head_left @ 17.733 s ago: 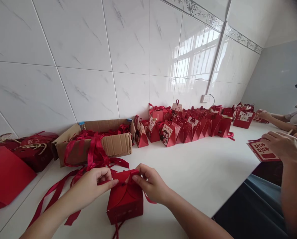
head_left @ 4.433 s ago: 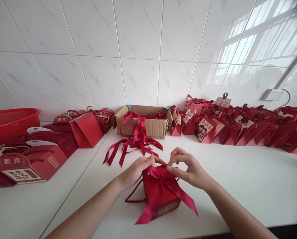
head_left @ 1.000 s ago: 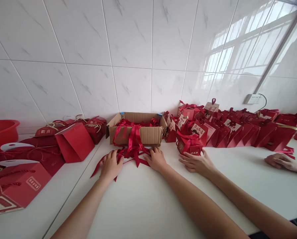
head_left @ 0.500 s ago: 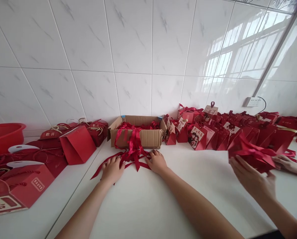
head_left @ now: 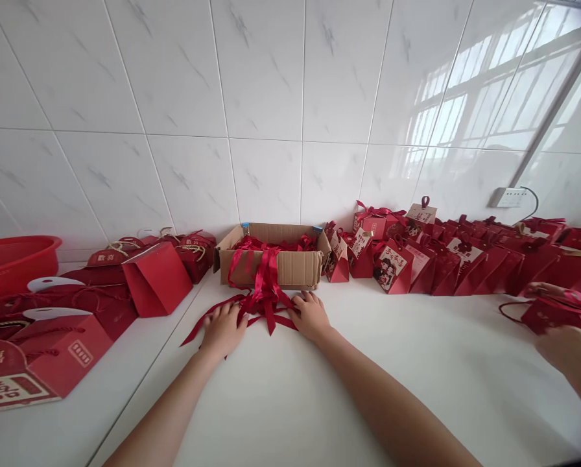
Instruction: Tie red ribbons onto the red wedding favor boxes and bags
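Because the red ribbons (head_left: pixel 270 309) lie across one another on the white counter (head_left: pixel 281 395) and run up over the front wall of the cardboard box (head_left: pixel 300 270), I judge a snarl to be the likeliest trouble. One strand pulled in haste could bring its neighbours along, or drag a whole bundle over the rim, since the hanging lengths seem to join the tangle inside. A hard tug might shift the box too; it looks light. Satin like this probably slides easily, so a loose touch could let an end slip away, and pressing down could crease it. On my right, a co-worker's hand (head_left: pixel 569 349) is at a red box (head_left: pixel 546 316) with a cord handle; a wide sweep of my arm that way could knock the row of red gift boxes (head_left: pixel 392 267) near the wall.

As for my fingers, none are clenched. My left hand (head_left: pixel 224 329) rests palm down, fingers apart and gently bent over the left side of the ribbons. My right hand (head_left: pixel 311 316) lies just as relaxed at their right edge, thumb side against the strands, in front of the box. My palms hide what is beneath, so I can't say whether a strand is caught under a fingertip.
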Tool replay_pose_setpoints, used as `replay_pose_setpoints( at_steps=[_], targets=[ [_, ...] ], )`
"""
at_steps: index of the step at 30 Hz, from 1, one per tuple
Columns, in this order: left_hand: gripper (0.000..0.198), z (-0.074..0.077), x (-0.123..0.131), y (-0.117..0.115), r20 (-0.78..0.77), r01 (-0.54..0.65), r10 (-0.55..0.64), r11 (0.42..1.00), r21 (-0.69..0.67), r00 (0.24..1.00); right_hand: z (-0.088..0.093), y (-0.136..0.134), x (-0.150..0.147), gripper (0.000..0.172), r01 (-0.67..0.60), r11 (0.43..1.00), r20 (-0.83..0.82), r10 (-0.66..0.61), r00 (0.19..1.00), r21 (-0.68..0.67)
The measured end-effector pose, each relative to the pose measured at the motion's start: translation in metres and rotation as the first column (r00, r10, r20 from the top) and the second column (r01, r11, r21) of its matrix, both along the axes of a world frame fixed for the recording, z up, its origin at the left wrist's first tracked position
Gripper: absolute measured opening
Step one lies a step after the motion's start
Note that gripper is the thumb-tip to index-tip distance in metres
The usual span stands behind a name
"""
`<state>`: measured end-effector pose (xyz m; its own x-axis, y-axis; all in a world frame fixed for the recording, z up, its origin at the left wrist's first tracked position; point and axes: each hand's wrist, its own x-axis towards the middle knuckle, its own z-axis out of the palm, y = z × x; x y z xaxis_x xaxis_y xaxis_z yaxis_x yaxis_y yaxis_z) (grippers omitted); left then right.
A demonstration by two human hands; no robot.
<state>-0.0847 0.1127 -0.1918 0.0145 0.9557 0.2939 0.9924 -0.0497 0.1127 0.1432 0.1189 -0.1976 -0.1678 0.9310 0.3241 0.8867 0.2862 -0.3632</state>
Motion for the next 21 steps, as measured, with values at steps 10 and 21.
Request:
replay_pose_setpoints(
  at_steps=[10,21],
  targets=[
    [0.026,0.012,0.016,-0.016,0.081,0.331,-0.329,0.944,-0.010,0.941,0.007,-0.028,-0.027,0.030,-0.382,0.924,0.049,0.380,0.924,0.037],
    [0.026,0.013,0.027,-0.022,0.170,0.419,-0.413,0.908,-0.001,0.895,0.012,-0.034,-0.026,0.024,-0.316,0.935,0.060,0.311,0.949,0.160]
  ],
)
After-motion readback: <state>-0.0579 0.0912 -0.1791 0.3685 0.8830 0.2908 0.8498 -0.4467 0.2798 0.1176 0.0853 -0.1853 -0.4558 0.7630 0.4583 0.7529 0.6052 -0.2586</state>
